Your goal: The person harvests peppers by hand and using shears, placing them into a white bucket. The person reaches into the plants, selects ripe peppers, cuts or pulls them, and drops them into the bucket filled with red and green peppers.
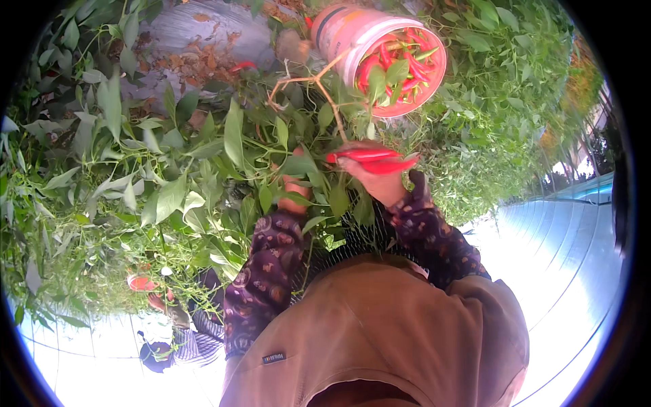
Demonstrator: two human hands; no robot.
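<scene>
My right hand point(381, 183) is closed around a few long red chili peppers point(380, 161), which lie across its fingers beside the plants. Left of it, my left hand point(294, 188) reaches in among the green pepper leaves point(234, 136). Foliage covers most of its fingers, so its grip does not show. Just beyond my hands, a pinkish-white bucket point(346, 34) lies tilted with its mouth facing me. Inside are many red chili peppers point(415, 68), some green ones and a few leaves.
A bare brown forked branch point(319, 78) stands between my hands and the bucket. Pale plastic sheeting point(203, 34) with dry leaves covers the ground at the far left. Dense plants grow on both sides. At the lower left, another person in striped clothing point(199, 347) is near a red container point(141, 283).
</scene>
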